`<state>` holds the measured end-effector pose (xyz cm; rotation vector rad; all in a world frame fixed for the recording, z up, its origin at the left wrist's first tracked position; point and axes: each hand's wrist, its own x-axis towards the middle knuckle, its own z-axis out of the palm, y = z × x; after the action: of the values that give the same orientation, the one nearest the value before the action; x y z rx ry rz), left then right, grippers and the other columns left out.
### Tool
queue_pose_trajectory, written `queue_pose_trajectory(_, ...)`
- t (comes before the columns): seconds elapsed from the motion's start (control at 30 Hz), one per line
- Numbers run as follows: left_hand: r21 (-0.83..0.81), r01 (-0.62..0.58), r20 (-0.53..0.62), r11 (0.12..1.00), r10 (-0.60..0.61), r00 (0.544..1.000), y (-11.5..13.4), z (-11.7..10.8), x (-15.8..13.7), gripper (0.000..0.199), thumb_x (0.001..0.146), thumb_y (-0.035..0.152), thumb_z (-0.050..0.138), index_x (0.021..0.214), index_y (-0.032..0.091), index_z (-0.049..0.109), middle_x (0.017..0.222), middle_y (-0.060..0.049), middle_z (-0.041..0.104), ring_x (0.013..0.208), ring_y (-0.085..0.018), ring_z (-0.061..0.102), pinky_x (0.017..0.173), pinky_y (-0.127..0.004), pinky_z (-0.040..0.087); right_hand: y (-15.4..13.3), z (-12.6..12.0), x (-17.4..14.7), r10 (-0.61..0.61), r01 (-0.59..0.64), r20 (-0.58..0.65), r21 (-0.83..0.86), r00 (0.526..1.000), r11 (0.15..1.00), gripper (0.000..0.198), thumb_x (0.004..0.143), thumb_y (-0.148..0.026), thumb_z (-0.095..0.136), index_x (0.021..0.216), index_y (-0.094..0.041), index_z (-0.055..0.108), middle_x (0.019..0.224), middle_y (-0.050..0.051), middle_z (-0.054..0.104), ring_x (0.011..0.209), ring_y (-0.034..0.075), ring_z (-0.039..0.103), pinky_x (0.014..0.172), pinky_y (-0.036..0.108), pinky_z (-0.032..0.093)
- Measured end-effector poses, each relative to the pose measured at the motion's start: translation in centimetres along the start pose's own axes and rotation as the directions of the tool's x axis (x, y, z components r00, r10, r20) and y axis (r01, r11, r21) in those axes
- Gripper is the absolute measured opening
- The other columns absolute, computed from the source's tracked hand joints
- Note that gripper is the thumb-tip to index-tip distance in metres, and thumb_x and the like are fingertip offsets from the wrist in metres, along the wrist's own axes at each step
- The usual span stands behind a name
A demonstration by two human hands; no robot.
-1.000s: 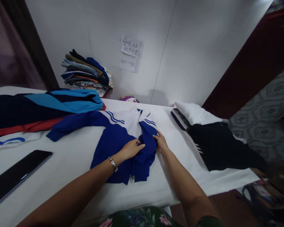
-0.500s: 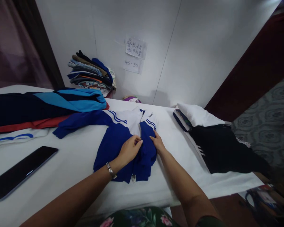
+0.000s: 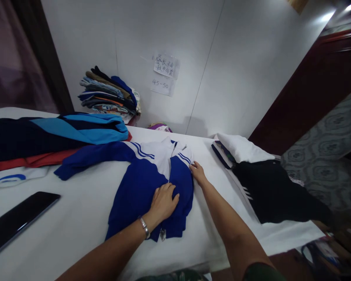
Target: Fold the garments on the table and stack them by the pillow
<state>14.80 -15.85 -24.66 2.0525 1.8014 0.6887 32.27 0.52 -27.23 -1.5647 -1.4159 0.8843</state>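
Note:
A blue and white zip jacket with striped shoulders lies spread on the white table. Its left-hand sleeve stretches out to the side, while the other is folded in over the front. My left hand, with a silver bracelet at the wrist, rests palm down on the folded sleeve, fingers extended. At the jacket's right edge, just below the shoulder stripes, my right hand has its bent fingertips closed on the fold. The zip's lower end shows at the hem below my left hand.
A black phone lies at the left. Behind it are a navy and light-blue garment and a red one. A stack of folded clothes stands by the wall. Black folded clothing and a white garment lie at the right.
My left hand has gone from pinched fingers near the zip to lying flat, slightly lower on the folded sleeve. My right hand stays at the jacket's right edge. The view has tilted slightly.

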Motion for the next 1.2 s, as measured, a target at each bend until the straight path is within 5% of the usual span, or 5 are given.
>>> queue_pose_trajectory(0.17, 0.011, -0.018, -0.060, 1.000, 0.019, 0.998, -0.2, 0.0, -0.2, 0.018, 0.086, 0.029, 0.047, 0.092, 0.021, 0.062, 0.106, -0.009, 0.063, 0.108, -0.026, 0.056, 0.096, -0.044, 0.039, -1.2, 1.2, 3.5, -0.011, 0.010, -0.003, -0.139, 1.000, 0.990, 0.055, 0.084, -0.032, 0.052, 0.134, -0.009, 0.050, 0.130, 0.015, 0.060, 0.118, 0.023, 0.057, 0.101, 0.036, 0.044)
queue_pose_trajectory(0.43, -0.130, -0.302, -0.058, 0.944, 0.297, 0.953, -0.8, 0.3, -0.6, 0.020, 0.089, 0.024, 0.042, 0.094, 0.022, 0.061, 0.135, -0.009, 0.055, 0.137, -0.024, 0.036, 0.116, -0.049, 0.018, -2.8, 4.5, 5.5, -0.106, 0.140, 0.100, -0.464, 0.989, 0.875, 0.043, 0.085, -0.024, 0.055, 0.127, -0.017, 0.056, 0.144, 0.015, 0.045, 0.132, 0.029, 0.041, 0.109, 0.046, 0.028)
queue_pose_trajectory(0.7, -0.153, -0.203, -0.039, 0.967, 0.199, 0.979, -0.5, 1.0, -0.2, 0.015, 0.086, 0.022, 0.045, 0.086, 0.022, 0.060, 0.096, -0.007, 0.065, 0.099, -0.023, 0.057, 0.100, -0.045, 0.039, -2.3, 4.4, 5.4, -0.168, 0.205, 0.120, -0.666, 0.978, 0.717, 0.054, 0.092, -0.033, 0.046, 0.142, -0.017, 0.037, 0.157, 0.017, 0.016, 0.144, 0.032, 0.011, 0.110, 0.056, 0.019)
queue_pose_trajectory(0.9, -0.057, -0.179, -0.059, 0.982, 0.176, 0.983, -0.2, 1.2, -0.2, 0.013, 0.086, 0.021, 0.045, 0.077, 0.022, 0.055, 0.088, -0.006, 0.059, 0.090, -0.022, 0.054, 0.089, -0.041, 0.042, -1.9, 4.7, 7.2, -0.125, 0.369, 0.383, -0.672, 0.915, 0.642, 0.045, 0.097, -0.037, 0.035, 0.140, -0.026, 0.041, 0.155, 0.009, 0.028, 0.143, 0.025, 0.022, 0.111, 0.052, 0.022)
queue_pose_trajectory(1.2, -0.007, -0.164, -0.090, 0.986, 0.163, 0.983, 0.1, 1.0, -0.4, 0.014, 0.086, 0.019, 0.046, 0.075, 0.020, 0.056, 0.086, -0.005, 0.059, 0.087, -0.021, 0.052, 0.083, -0.039, 0.042, -3.1, 3.8, 5.1, -0.115, 0.308, 0.310, -0.696, 0.944, 0.649, 0.049, 0.099, -0.040, 0.027, 0.143, -0.022, 0.038, 0.156, 0.012, 0.024, 0.144, 0.028, 0.017, 0.110, 0.055, 0.021)
